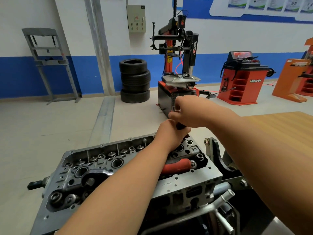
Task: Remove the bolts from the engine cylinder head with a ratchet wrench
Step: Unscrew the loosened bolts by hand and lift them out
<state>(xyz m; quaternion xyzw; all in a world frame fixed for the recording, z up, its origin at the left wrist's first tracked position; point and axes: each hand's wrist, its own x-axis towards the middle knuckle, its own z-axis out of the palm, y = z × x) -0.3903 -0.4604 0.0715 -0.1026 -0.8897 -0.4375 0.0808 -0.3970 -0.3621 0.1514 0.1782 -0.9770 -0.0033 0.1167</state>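
Against the left wall stands a grey press frame (49, 61). Nearer and low in the view, the engine cylinder head (171, 184) lies face-up on a stand, its long side running from lower left to upper right. The cast mark "3D" shows near its far right corner, and bolts (199, 156) sit in recesses along its top.

The ratchet wrench (179, 164) lies flat on the head — metal end with its square drive toward the left, red grip toward the right. The left forearm crosses over its middle, and it lies apart from both hands.

The left hand (170, 134) is at the far end of the head, fingers curled round a dark handle (180, 126) that stands upright there. The right hand (189, 112) is just above and touches the left, its fingers wrapped round the upper part of the same handle. What the handle's lower end meets is hidden by the left hand.

Behind, a stack of tyres (135, 80) stands on the floor below a wall box (136, 18) whose labels are too small to read. Right of the tyres is a tyre changer (177, 56) marked "power" down its column, then a red wheel balancer (243, 78) lettered "Lanpody", then an orange machine (294, 77) with blurred lettering. A wooden tabletop (279, 133) fills the right side — the wall posters (254, 5) above it are unreadable.
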